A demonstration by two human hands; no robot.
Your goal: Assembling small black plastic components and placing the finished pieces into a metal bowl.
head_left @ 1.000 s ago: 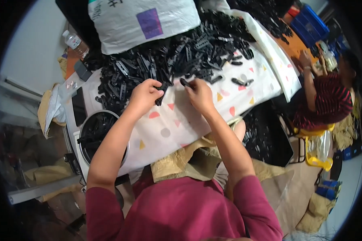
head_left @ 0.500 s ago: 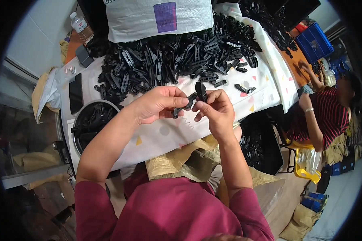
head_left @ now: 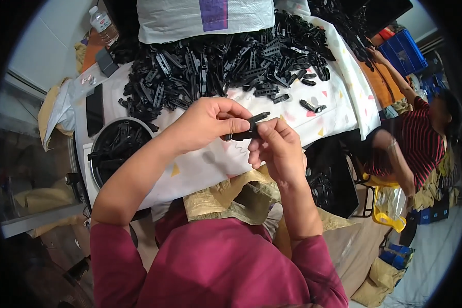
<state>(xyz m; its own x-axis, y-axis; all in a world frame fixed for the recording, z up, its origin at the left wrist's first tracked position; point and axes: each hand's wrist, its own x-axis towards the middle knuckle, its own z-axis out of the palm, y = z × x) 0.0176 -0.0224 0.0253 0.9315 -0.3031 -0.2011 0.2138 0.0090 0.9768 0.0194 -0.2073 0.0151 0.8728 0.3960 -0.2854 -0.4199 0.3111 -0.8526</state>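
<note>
My left hand (head_left: 206, 123) and my right hand (head_left: 277, 146) meet above the white patterned cloth (head_left: 210, 164), both pinching one small black plastic clip (head_left: 249, 128). The clip's jaw end sticks out to the upper right between my fingers. A small metal spring seems to hang just under it, too small to be sure. Beyond my hands lies a big heap of black plastic clip parts (head_left: 226, 64) across the table. Two loose clip pieces (head_left: 312, 107) lie apart on the cloth to the right.
A round black bowl (head_left: 115, 149) with clip parts stands at the left, a dark phone (head_left: 94, 109) behind it. A grey sack (head_left: 205, 18) and a water bottle (head_left: 101, 21) sit at the back. Another person in a striped shirt (head_left: 413, 141) works at the right. A tan bag (head_left: 236, 197) lies on my lap.
My hands drew back from the heap toward me, carrying a black clip. They now hold it together closer to my chest, and the view has tilted down.
</note>
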